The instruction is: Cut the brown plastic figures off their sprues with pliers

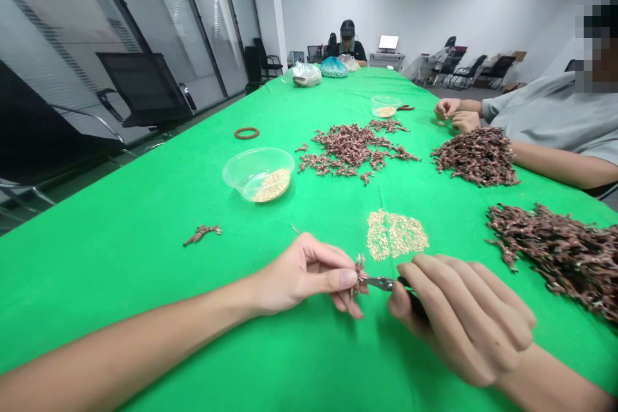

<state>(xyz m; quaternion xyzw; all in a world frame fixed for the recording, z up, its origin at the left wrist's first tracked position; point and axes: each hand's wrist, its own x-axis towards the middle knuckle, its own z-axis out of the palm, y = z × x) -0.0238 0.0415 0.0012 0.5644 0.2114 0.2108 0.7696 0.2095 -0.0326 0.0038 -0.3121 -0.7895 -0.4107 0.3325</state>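
My left hand (323,273) pinches a small reddish-brown branched piece (360,270) with pale thin tips between thumb and fingers. In my right hand (463,315) is a pair of pliers (379,282) with dark handles. The metal jaws point left and meet the piece at my left fingertips; what exactly they grip is too small to tell. Just beyond my hands, many tiny gold-coloured bits (398,234) lie spread on the green cloth. A similar brown piece (201,234) lies alone to the left.
A clear plastic bowl (258,174) holds more gold bits, with a brown ring (246,133) behind it. Heaps of brown pieces lie mid-table (350,145) and at right (560,251). A co-worker's hands (456,116) are at the right edge; another person (348,45) sits at the far end.
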